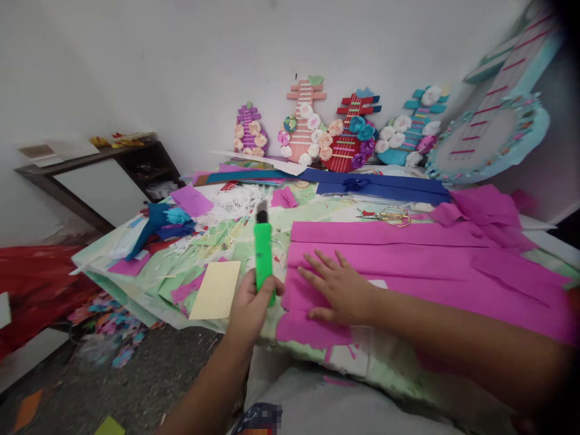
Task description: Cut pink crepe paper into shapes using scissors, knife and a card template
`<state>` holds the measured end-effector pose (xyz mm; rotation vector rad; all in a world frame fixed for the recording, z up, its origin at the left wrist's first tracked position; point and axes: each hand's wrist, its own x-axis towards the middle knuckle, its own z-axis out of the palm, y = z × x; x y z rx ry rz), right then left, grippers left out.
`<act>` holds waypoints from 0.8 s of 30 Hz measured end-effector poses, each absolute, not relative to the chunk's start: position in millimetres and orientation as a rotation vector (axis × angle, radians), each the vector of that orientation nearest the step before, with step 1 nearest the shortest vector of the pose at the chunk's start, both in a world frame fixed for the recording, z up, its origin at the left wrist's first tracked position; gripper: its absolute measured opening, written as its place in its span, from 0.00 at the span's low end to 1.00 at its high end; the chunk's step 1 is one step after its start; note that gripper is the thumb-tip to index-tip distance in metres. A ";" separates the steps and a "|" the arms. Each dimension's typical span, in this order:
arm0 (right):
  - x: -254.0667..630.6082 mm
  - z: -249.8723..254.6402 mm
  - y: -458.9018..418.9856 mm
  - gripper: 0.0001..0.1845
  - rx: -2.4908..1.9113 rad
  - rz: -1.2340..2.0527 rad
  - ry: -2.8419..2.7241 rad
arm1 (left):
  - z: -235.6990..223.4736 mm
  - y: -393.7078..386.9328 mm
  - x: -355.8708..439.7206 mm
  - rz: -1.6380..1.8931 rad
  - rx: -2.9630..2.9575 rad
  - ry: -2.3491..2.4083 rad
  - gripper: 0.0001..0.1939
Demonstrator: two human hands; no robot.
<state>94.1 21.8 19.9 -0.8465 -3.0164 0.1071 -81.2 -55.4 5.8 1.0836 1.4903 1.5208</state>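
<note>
Right forearm [457, 332] reaching across, hiding part of the magenta crepe paper [408, 260] spread over the right of the green-covered table [312, 208]! And the right hand [338, 287], fingers splayed, gripping nothing, lies on its left end, probably to flatten it. Left hand [254, 302] next, wrapped round a green utility knife [263, 254], tip up, likely for safety. Gold-handled scissors [384, 216] sit past the far edge; cream card [216, 290] and white shreds [240, 202] crowd the left.

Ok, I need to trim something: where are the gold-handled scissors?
In the head view, right of centre, the gold-handled scissors lie between the dark blue strip and the pink paper.
</note>
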 end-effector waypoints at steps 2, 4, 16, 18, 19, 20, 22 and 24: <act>100.6 12.9 20.9 0.42 -0.758 0.165 -3.080 | 10.4 -55.0 -93.1 1.677 1.064 1.551 0.10; 107.4 10.6 24.7 0.41 -0.736 0.209 -3.110 | 14.9 -54.9 -102.1 1.731 1.061 1.580 0.11; 111.2 29.2 21.9 0.38 -0.624 -0.016 -2.906 | 17.0 -61.5 -73.2 1.361 1.029 1.423 0.12; 116.2 35.1 20.5 0.28 -0.555 -0.175 -2.749 | 17.2 -68.3 -57.2 1.263 0.990 1.334 0.12; 119.0 38.8 19.8 0.24 -0.522 -0.260 -2.697 | 18.2 -71.7 -48.9 1.193 0.981 1.262 0.12; 121.5 42.6 19.0 0.21 -0.503 -0.344 -2.673 | 20.1 -74.9 -41.0 1.122 0.968 1.188 0.13; 124.4 49.6 17.0 0.19 -0.523 -0.485 -2.699 | 26.3 -80.8 -28.1 0.985 0.969 1.053 0.13; 124.1 54.3 15.2 0.15 -0.605 -0.544 -2.752 | 34.5 -85.9 -21.3 0.866 1.014 0.907 0.14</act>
